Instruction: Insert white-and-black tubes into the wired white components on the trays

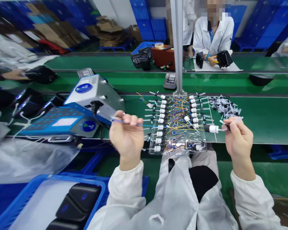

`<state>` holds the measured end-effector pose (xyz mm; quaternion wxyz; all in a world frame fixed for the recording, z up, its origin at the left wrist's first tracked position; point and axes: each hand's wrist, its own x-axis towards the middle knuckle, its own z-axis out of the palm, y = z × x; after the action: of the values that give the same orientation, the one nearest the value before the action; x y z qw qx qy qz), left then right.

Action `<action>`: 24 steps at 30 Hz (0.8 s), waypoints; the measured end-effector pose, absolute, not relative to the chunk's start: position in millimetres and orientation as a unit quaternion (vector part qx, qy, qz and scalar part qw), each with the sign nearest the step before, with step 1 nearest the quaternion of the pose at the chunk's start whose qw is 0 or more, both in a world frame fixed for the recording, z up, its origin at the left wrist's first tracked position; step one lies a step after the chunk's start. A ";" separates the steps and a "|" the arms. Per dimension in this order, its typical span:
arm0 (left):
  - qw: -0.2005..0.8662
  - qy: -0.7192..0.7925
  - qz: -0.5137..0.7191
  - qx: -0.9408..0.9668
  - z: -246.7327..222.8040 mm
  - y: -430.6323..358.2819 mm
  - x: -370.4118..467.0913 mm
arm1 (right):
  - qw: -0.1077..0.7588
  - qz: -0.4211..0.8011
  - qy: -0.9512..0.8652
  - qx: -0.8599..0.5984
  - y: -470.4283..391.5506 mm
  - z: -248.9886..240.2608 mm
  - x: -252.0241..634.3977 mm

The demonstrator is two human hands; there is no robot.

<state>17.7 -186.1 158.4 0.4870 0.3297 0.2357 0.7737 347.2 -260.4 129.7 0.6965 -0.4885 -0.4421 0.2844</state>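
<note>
My left hand [127, 137] is closed around thin wires, blue among them, which stretch right over the tray. On the right, my right hand [238, 134] pinches a small clear-and-black strip joined to a white cylinder [213, 129] with a black end. Between my hands lies a clear plastic tray [182, 151] at the bench's front edge. Rows of white cylinders [162, 111] line its two sides, with yellow, red and blue wires in the middle. A pile of small clear-and-black strips [224, 107] lies just beyond my right hand.
A blue-and-silver machine [86, 105] stands left on the green bench [259, 115]. A metal post [179, 48] rises behind the tray near a display device [170, 80]. A blue crate [48, 179] holds black parts at lower left. A person [213, 35] handles black devices opposite.
</note>
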 end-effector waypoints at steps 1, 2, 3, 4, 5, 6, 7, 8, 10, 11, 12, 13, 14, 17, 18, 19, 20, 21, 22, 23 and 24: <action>0.481 0.236 0.786 0.307 157.3 -182.6 5.2 | 0.700 0.300 -0.420 -0.493 -259.5 118.8 351.2; 0.474 0.238 0.796 0.291 154.8 -178.8 -5.2 | 0.697 0.321 -0.402 -0.500 -258.8 106.9 354.3; 0.465 0.242 0.803 0.282 150.7 -175.0 -13.0 | 0.685 0.343 -0.389 -0.511 -258.3 94.5 356.6; 0.457 0.253 0.805 0.281 145.1 -171.4 -18.3 | 0.667 0.364 -0.383 -0.526 -258.1 81.7 358.4; 0.451 0.269 0.801 0.287 138.2 -168.3 -21.4 | 0.644 0.379 -0.381 -0.544 -258.3 69.0 359.8; 0.447 0.290 0.791 0.300 130.5 -166.1 -22.6 | 0.618 0.394 -0.383 -0.562 -259.0 56.6 360.9; 0.446 0.314 0.776 0.318 122.6 -164.9 -22.5 | 0.590 0.409 -0.389 -0.577 -260.2 45.0 361.7; 0.449 0.339 0.754 0.338 115.0 -165.0 -21.7 | 0.564 0.425 -0.393 -0.589 -262.0 34.6 362.5; 0.466 0.380 0.701 0.384 102.9 -168.9 -19.5 | 0.535 0.445 -0.394 -0.600 -267.0 18.2 363.9; 0.474 0.397 0.672 0.408 98.9 -172.3 -18.6 | 0.535 0.446 -0.392 -0.601 -269.9 12.7 364.5; 0.480 0.415 0.639 0.435 96.5 -176.3 -17.9 | 0.541 0.440 -0.389 -0.602 -272.9 9.0 365.1; 0.481 0.433 0.606 0.463 95.5 -180.4 -17.2 | 0.551 0.429 -0.387 -0.603 -275.8 7.2 365.4; 0.476 0.449 0.576 0.490 95.6 -184.2 -16.5 | 0.560 0.416 -0.385 -0.605 -278.2 6.8 365.4; 0.444 0.479 0.513 0.557 99.6 -190.5 -12.4 | 0.584 0.380 -0.374 -0.612 -281.8 11.6 362.0; 0.435 0.476 0.498 0.580 101.6 -190.4 -10.0 | 0.595 0.369 -0.369 -0.611 -281.7 14.3 359.5; 0.425 0.467 0.481 0.608 103.7 -189.3 -6.8 | 0.605 0.358 -0.366 -0.609 -281.0 17.3 356.4; 0.413 0.451 0.464 0.641 106.0 -187.4 -2.5 | 0.617 0.346 -0.366 -0.606 -279.9 20.4 352.7; 0.394 0.431 0.450 0.675 108.3 -185.1 3.0 | 0.627 0.333 -0.370 -0.600 -278.3 23.7 348.5; 0.373 0.406 0.440 0.709 110.5 -182.8 9.9 | 0.635 0.320 -0.381 -0.592 -276.5 27.1 344.0; 0.352 0.378 0.434 0.738 112.4 -180.9 18.3 | 0.640 0.306 -0.397 -0.582 -274.3 30.6 339.4; 0.334 0.352 0.431 0.760 113.5 -179.7 28.1 | 0.645 0.293 -0.417 -0.570 -272.0 33.9 334.6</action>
<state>28.1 -179.7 113.5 0.3344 0.7604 0.3522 0.4310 334.6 -272.0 33.9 0.6450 -0.5697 -0.4165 0.2932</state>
